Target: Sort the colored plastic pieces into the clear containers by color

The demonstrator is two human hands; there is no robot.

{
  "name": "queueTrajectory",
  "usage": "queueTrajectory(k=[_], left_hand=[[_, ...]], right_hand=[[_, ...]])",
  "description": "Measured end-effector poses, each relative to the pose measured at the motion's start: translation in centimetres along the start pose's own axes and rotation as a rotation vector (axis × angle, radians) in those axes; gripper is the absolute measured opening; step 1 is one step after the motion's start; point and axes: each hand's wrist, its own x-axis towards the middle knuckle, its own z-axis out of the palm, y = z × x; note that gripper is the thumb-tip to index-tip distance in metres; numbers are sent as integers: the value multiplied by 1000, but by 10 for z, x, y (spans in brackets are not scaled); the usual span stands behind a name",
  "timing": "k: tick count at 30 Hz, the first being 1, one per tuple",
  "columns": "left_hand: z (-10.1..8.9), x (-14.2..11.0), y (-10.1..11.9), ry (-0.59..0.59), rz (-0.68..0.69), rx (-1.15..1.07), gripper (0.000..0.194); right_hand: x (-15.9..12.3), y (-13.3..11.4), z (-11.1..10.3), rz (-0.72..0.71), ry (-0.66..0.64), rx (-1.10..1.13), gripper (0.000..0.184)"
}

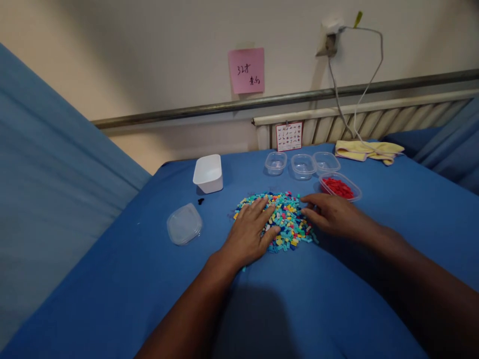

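A spread pile of small plastic building pieces (286, 224) in teal, blue, yellow, white and pink lies on the blue sheet. My left hand (251, 230) rests flat over its left side, fingers spread, covering some pieces. At the pile's right edge is my right hand (329, 212), its thumb and fingertips a little apart. I see nothing between them, though the inside of the hand is partly hidden. Just beyond it stands a clear tub (354, 191) with red pieces (337, 187) in it.
Clear tubs (276, 163) stand along the back, left of a yellow cloth (368, 150). To the left are a white box (208, 172), a clear lid (184, 224) and small black pieces (201, 201). A cable (339, 99) hangs from the wall socket.
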Motion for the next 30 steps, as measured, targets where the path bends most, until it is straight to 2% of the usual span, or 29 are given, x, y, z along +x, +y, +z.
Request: queueTrajectory(k=[4,8,11,13,16,19,21,22,24,25,27,30], left_hand=[[3,4,-10,138,-70,98,56],[4,8,-22,243,-218,106,61],[7,10,-27,214,-308,-2,71],[9,10,-26,186,-291,-108,76],[7,12,-22,185,-228,-268,76],[-13,9,-19,282,-219,-306,67],[-37,2,-18,321,-266,-266,57],[-51,-4,-17,271,-327,-262,52],[-76,-17,-13,-49,-395,-278,52],[-86,-24,-9,-170,-417,-289,50],[-96,-34,0,-318,-463,-281,37],[-88,-36,16,-468,-423,-183,17]], right_hand=[[-3,-10,9,-51,-99,147,48],[12,-24,32,-145,43,207,35],[25,-36,50,-251,130,232,33],[28,-42,56,-354,145,263,39],[23,-41,48,-417,158,273,44],[7,-25,19,-263,139,174,38],[-6,-10,-2,-114,3,134,33],[-12,-4,-11,-65,-109,132,31],[-20,4,-19,-23,-298,127,22],[-22,5,-19,-24,-356,122,16],[-21,1,-14,-54,-386,114,8],[-13,-14,2,-127,-320,143,8]])
